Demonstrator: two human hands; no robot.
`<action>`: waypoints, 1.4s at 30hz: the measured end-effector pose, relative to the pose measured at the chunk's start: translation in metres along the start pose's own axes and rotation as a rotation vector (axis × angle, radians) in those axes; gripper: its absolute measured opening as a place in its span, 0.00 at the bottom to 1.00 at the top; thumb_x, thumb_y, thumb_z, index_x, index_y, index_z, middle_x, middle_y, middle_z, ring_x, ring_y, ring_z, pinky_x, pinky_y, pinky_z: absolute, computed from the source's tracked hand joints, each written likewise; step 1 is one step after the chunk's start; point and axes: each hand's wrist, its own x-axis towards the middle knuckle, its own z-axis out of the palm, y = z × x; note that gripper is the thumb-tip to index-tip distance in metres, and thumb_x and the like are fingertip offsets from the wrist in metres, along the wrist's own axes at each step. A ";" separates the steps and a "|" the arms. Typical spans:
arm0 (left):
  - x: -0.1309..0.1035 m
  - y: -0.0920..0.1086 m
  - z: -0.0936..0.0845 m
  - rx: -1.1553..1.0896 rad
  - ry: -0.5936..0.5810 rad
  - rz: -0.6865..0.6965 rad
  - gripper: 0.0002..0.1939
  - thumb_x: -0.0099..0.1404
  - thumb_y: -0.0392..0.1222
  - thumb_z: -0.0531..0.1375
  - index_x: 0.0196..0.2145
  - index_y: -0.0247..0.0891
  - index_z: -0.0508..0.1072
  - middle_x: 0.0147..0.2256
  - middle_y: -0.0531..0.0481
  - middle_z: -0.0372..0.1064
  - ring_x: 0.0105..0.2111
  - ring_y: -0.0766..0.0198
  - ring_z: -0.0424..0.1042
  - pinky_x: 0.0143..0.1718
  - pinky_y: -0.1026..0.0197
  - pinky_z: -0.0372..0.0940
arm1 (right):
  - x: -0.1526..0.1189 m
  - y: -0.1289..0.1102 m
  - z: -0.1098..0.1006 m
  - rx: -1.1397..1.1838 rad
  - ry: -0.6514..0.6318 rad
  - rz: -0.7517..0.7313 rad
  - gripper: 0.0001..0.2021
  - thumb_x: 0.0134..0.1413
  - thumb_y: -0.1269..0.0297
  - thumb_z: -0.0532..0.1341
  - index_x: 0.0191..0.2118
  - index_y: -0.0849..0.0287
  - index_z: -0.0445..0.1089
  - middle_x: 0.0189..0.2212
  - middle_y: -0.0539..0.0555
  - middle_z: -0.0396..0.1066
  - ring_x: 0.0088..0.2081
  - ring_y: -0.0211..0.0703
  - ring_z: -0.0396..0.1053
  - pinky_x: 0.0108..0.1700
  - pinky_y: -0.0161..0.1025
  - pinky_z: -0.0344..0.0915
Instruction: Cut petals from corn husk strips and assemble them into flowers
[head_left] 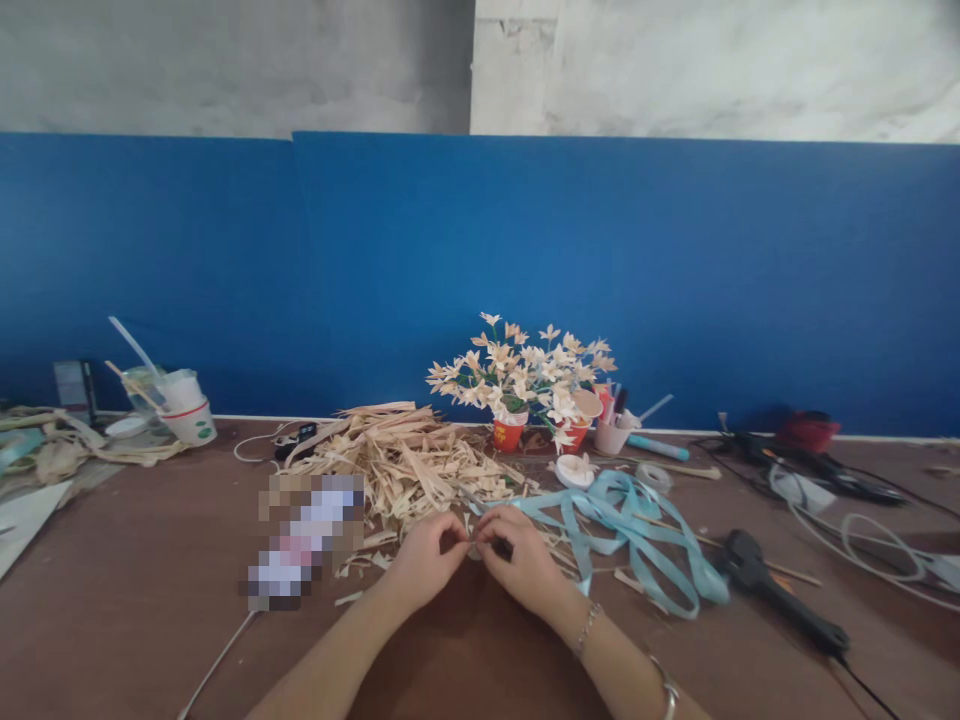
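Note:
My left hand (429, 560) and my right hand (519, 555) meet in the middle, low over the brown table. Thumb and forefinger of each are pinched together, the fingertips almost touching. Something small and pale shows between them, too small to make out. Just beyond my hands lies a heap of dry, straw-coloured husk strips (409, 455), with scraps scattered around it. Beside my right hand, a light blue ribbon (637, 540) spreads in loose loops. Behind the heap, pale star-shaped flowers (517, 370) stand in red paper cups (509, 434).
A black glue gun (787, 600) with its cord lies at right, near tangled cables (847, 540). A blurred-out device (304, 545) on a white cable lies left. A white cup (187, 420) stands far left; a pen cup (613, 435), tape roll (655, 478) and white lid (575, 471) sit behind.

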 end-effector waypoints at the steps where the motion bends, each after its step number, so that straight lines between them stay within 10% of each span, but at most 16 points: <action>1: 0.000 0.000 0.001 -0.019 0.007 -0.004 0.06 0.53 0.33 0.55 0.29 0.37 0.70 0.28 0.51 0.69 0.29 0.64 0.67 0.33 0.64 0.61 | 0.000 0.000 0.000 0.001 0.007 0.000 0.07 0.45 0.76 0.58 0.24 0.58 0.68 0.31 0.52 0.69 0.37 0.41 0.66 0.42 0.37 0.61; 24: -0.003 0.006 0.019 0.258 0.157 -0.102 0.08 0.56 0.36 0.54 0.22 0.38 0.70 0.24 0.52 0.70 0.28 0.62 0.66 0.35 0.60 0.55 | -0.002 -0.005 0.016 -0.425 0.213 0.073 0.07 0.43 0.76 0.56 0.21 0.59 0.63 0.25 0.50 0.68 0.33 0.42 0.64 0.37 0.38 0.51; 32: -0.002 0.005 0.012 0.223 0.157 -0.061 0.08 0.57 0.38 0.53 0.24 0.39 0.71 0.25 0.51 0.70 0.30 0.61 0.67 0.34 0.60 0.56 | -0.001 0.004 0.009 -0.262 0.183 0.041 0.08 0.45 0.72 0.58 0.33 0.57 0.69 0.36 0.54 0.69 0.40 0.45 0.64 0.41 0.39 0.56; 42: -0.004 0.004 0.023 0.355 0.176 -0.125 0.08 0.55 0.38 0.55 0.22 0.39 0.70 0.23 0.52 0.70 0.28 0.61 0.66 0.35 0.59 0.54 | -0.002 -0.005 0.016 -0.331 0.163 -0.009 0.07 0.45 0.76 0.56 0.23 0.58 0.64 0.31 0.52 0.69 0.37 0.43 0.65 0.39 0.39 0.52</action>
